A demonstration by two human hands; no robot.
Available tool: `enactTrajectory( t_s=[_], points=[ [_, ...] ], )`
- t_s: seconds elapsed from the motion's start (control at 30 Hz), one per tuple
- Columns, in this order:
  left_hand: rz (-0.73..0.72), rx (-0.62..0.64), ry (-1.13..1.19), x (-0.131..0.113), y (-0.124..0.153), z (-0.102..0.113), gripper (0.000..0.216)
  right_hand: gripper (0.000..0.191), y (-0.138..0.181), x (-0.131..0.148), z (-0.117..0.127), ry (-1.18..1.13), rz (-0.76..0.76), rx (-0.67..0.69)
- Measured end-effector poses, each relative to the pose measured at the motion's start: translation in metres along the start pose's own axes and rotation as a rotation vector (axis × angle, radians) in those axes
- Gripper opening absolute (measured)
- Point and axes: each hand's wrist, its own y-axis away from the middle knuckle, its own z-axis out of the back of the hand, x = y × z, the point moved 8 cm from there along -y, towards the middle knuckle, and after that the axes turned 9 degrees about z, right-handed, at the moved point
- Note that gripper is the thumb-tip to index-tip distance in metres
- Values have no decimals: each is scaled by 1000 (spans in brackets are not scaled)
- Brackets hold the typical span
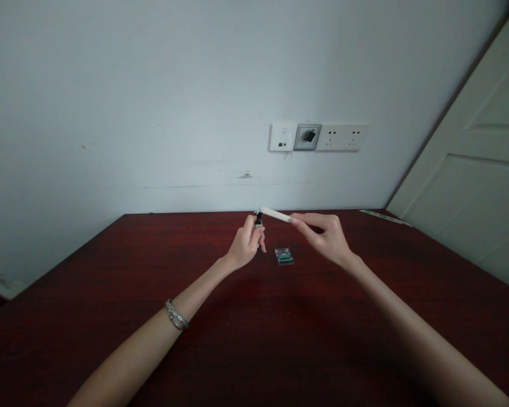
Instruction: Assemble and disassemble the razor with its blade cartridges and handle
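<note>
My left hand (244,246) is closed around the pale handle of a small tool (258,217) with a black neck and a small silvery head. The tool stands about upright, and my fingers hide part of its handle. Between the thumb and fingers of my right hand (326,234) is a white rounded stick (275,214), pinched at its right end. Its free end reaches left to the head of the tool; whether they touch I cannot tell. Below and between the hands, a small clear case (284,256) with teal-green strips lies on the dark red table (254,350).
Behind the table rises a white wall with several socket plates (341,138) and a dark plug (309,135). A white panelled door (483,164) stands at the right. Near the table's back right edge lies a pale printed strip (384,217).
</note>
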Motion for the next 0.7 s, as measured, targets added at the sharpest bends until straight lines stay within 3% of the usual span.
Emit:
enactTrajectory(
  t_s=[0.17,0.4,0.7],
  points=[
    [-8,10,-4,-2,1,-2,15,24,0,2,-5,5,20,33],
    [-12,-15,-1,0,0,4,15,24,2,-19,17,45,-83,-95],
    [2,-19,1,0,0,2,14,22,-2,4,-5,-15,-8,84]
  ],
)
